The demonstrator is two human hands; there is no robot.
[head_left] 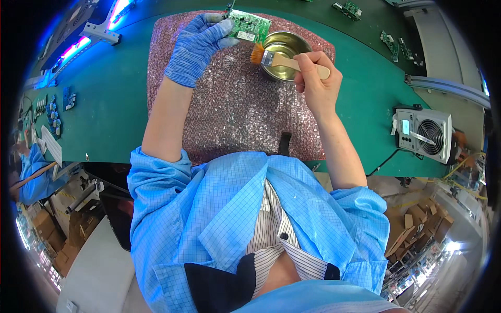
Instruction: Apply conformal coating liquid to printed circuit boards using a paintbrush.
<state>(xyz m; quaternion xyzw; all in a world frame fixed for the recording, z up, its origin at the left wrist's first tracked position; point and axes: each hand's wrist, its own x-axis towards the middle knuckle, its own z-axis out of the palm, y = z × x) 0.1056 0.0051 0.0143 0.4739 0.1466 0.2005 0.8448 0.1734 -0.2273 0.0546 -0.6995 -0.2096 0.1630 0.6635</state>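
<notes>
My left hand (204,39), in a blue knit glove with pale fingertips, grips a green circuit board (251,25) by its left edge and holds it raised. In my bare right hand (319,83) is a flat brush (284,61) with a pale wooden handle, a metal band and orange bristles. Its bristles point left, just below the board and apart from it. Under the brush stands a round metal bowl (284,39), shiny inside; the brush and my right hand hide part of it. Pink bubble wrap (224,115) lies beneath.
The green table (365,104) carries a grey fan unit (425,134) at the right, with a cable. Blue circuit boards (54,116) lie at the left, more green boards (391,44) at the far right. A lit metal frame (86,39) stands far left; another person (34,172) sits beyond the left edge.
</notes>
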